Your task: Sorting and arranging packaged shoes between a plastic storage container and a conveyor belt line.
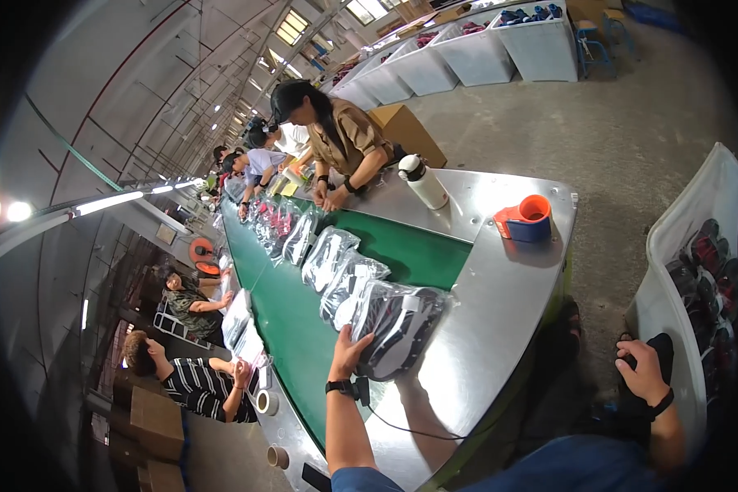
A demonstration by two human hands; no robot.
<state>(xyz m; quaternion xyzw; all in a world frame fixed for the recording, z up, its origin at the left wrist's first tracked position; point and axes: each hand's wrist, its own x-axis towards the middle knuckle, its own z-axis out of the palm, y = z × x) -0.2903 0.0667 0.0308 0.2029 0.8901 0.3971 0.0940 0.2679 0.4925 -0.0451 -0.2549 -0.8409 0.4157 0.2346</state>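
Observation:
A pair of dark sneakers in a clear plastic bag (398, 328) lies at the near end of the green conveyor belt (295, 361), partly over the metal table end. My left hand (350, 357) grips its left edge, thumb on top of the plastic; some fingers are hidden. Beyond it, more bagged shoes (330, 256) run in a row up the belt. Off to the right, my right hand (644, 373) hangs beside a white bin (689, 328), with fingers apart and nothing in it. Loose dark and red shoes (703, 287) fill the bin.
A white bottle (424, 182) and an orange-and-blue tape dispenser (525, 220) stand on the metal tabletop (508, 283). Co-workers (344, 143) line both sides of the belt. Tape rolls (266, 402) sit along the left edge. White bins (476, 53) stand at the back.

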